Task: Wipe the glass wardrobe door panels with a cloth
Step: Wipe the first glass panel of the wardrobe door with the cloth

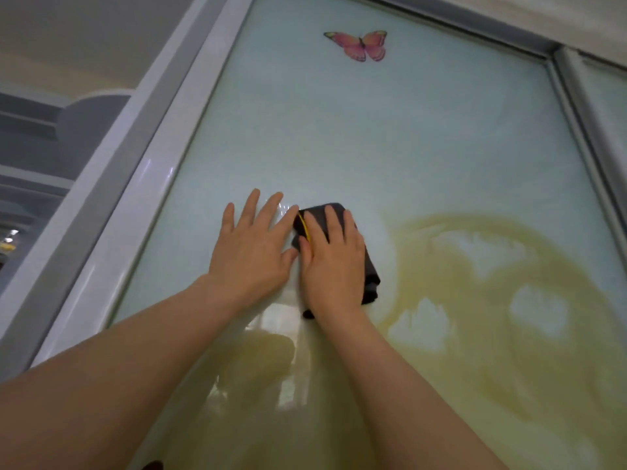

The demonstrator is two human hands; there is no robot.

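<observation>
Glass door panel [339, 137] fills the view, printed pale green and yellow, with a pink butterfly [358, 45] near its top; white frame [112, 252] at left. Left hand [251, 252] lies flat, fingers spread. Right hand [334, 262] presses the dark cloth [371, 276] flat, fingers straight; cloth's long axis runs roughly up-down

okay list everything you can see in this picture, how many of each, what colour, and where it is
glass door panel: one, pale blue-green with a yellowish print low and right, fills the middle
butterfly picture: one, pink, near the panel's top
door frame: one, white and grey, along the panel's left edge
second panel: one, pale, far right, mostly cut off
cloth: one, dark grey with a yellow edge, folded, flat on the glass under the right hand
left hand: one, fingers spread, flat on the glass beside the cloth
right hand: one, pressing the cloth
</observation>
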